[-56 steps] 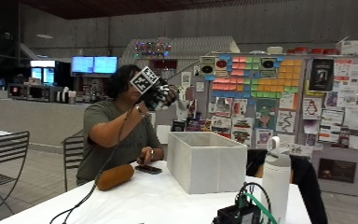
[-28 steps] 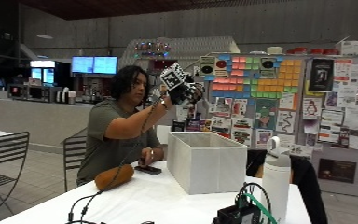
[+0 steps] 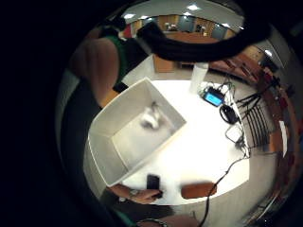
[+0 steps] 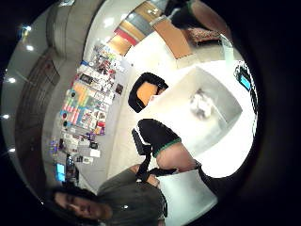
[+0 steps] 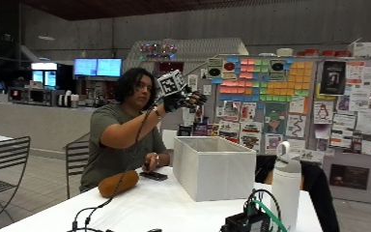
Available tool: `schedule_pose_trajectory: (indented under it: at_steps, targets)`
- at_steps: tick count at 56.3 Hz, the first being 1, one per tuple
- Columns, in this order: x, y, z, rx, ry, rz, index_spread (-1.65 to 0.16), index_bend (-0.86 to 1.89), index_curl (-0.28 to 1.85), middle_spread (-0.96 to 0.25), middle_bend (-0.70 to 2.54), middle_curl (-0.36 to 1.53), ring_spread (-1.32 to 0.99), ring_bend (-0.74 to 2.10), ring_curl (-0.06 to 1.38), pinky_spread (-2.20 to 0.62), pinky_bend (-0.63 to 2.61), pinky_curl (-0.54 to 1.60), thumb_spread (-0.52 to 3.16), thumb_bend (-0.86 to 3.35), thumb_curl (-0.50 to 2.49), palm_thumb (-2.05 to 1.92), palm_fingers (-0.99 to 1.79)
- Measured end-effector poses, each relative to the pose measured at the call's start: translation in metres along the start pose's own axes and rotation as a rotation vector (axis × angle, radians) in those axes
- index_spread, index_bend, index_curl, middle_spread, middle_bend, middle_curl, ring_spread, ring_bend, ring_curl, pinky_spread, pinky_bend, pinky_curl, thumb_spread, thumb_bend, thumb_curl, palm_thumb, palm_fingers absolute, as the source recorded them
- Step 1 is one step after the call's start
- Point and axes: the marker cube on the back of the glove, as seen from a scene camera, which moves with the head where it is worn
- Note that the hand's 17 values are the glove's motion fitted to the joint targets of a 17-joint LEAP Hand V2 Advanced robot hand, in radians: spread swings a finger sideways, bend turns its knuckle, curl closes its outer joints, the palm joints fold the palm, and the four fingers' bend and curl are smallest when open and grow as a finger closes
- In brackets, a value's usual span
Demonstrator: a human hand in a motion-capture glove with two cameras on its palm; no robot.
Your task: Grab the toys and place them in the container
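My gloved right hand [image 5: 183,99] is raised at head height, over the near-left edge of the white container [image 5: 214,166], with fingers spread and nothing in them. Seen from the palm, the open container [image 3: 102,130] lies straight below. A small grey toy [image 3: 151,118] shows blurred inside it, and the thumb side view has the same grey toy [image 4: 202,104] over the container's floor [image 4: 225,113]. A brown oblong toy [image 5: 118,183] lies on the white table [image 5: 160,205] in front of the person, and this brown toy [image 3: 199,190] also shows from the palm, near the table's edge.
The person's bare left hand rests on a black phone [image 5: 153,175] beside the container. A white bottle [image 5: 286,186] and a black device with cables [image 5: 249,222] stand at the table's right end. A metal chair [image 5: 2,159] stands to the left.
My hand swung from in front of the person's face rightward to above the container, then dropped slightly. The brown toy and the phone stayed put.
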Motion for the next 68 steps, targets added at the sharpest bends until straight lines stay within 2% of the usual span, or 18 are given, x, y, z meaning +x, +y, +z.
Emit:
schedule_pose_trajectory:
  at_steps: [3,7,13,19,22,26,31,36,39,45,52,56,58,60,63,68]
  targets:
    - [0.006,0.024,-0.003,-0.014,-0.026,0.049,-0.43,0.35,0.34,-0.13,0.19,0.51,-0.15,0.65,0.29,-0.01,0.92,0.36,1.12,-0.04,0.52,0.01,0.11]
    - [0.006,0.058,-0.007,-0.068,-0.081,0.210,-0.43,0.34,0.35,-0.12,0.20,0.51,-0.15,0.68,0.30,0.01,0.90,0.35,1.12,-0.04,0.49,-0.01,0.14]
    - [0.022,0.124,-0.004,-0.188,-0.023,0.237,-0.44,0.33,0.36,-0.12,0.22,0.50,-0.14,0.69,0.30,0.01,0.86,0.33,1.12,-0.03,0.46,-0.02,0.17]
    - [0.061,0.202,0.018,-0.232,0.152,0.177,-0.44,0.27,0.34,-0.14,0.28,0.51,-0.18,0.79,0.31,0.00,0.81,0.31,1.15,-0.04,0.42,-0.04,0.33]
    - [0.082,0.235,0.034,-0.228,0.170,0.241,-0.44,0.24,0.34,-0.16,0.33,0.52,-0.22,0.83,0.32,-0.03,0.78,0.30,1.18,-0.04,0.40,-0.05,0.39]
    - [0.112,0.279,0.061,-0.301,0.117,0.346,-0.44,0.26,0.35,-0.20,0.41,0.54,-0.26,0.86,0.33,-0.07,0.71,0.28,1.21,-0.04,0.37,-0.05,0.52]
    - [0.139,0.335,0.105,-0.419,0.096,0.448,-0.44,0.28,0.38,-0.23,0.44,0.55,-0.29,0.85,0.34,-0.10,0.69,0.29,1.20,-0.06,0.34,-0.07,0.52]
    - [0.151,0.371,0.140,-0.455,0.141,0.513,-0.45,0.36,0.42,-0.22,0.43,0.55,-0.28,0.72,0.32,-0.04,0.63,0.29,1.10,-0.08,0.32,-0.10,0.30]
    - [0.148,0.384,0.157,-0.441,0.178,0.529,-0.46,0.37,0.43,-0.22,0.44,0.55,-0.28,0.66,0.30,-0.01,0.58,0.28,1.04,-0.09,0.31,-0.11,0.23]
    - [0.138,0.395,0.173,-0.304,0.279,0.520,-0.47,0.40,0.44,-0.21,0.45,0.53,-0.25,0.54,0.25,0.03,0.54,0.26,0.87,-0.12,0.30,-0.15,0.16]
    - [0.140,0.392,0.181,-0.135,0.303,0.437,-0.47,0.39,0.41,-0.28,0.70,0.58,-0.34,0.76,0.27,0.04,0.32,0.18,0.84,-0.10,0.29,-0.13,0.62]
    - [0.143,0.388,0.183,-0.040,0.281,0.375,-0.45,0.37,0.42,-0.31,0.84,0.64,-0.37,0.96,0.35,-0.02,0.29,0.18,0.94,-0.07,0.28,-0.09,0.90]
    - [0.144,0.385,0.183,-0.002,0.264,0.348,-0.44,0.35,0.43,-0.31,0.87,0.66,-0.38,1.02,0.37,-0.05,0.28,0.19,0.97,-0.07,0.28,-0.09,0.94]
    - [0.143,0.383,0.182,0.049,0.256,0.322,-0.43,0.32,0.43,-0.32,0.93,0.69,-0.38,1.15,0.42,-0.16,0.42,0.23,1.04,-0.03,0.28,-0.04,1.19]
    - [0.145,0.379,0.179,0.111,0.262,0.295,-0.41,0.30,0.45,-0.32,0.98,0.73,-0.39,1.24,0.47,-0.24,0.55,0.30,1.09,-0.02,0.29,-0.02,1.24]
    - [0.149,0.374,0.175,0.110,0.250,0.291,-0.38,0.33,0.50,-0.32,1.08,0.79,-0.38,1.35,0.54,-0.32,0.77,0.39,1.15,0.00,0.31,0.03,1.28]
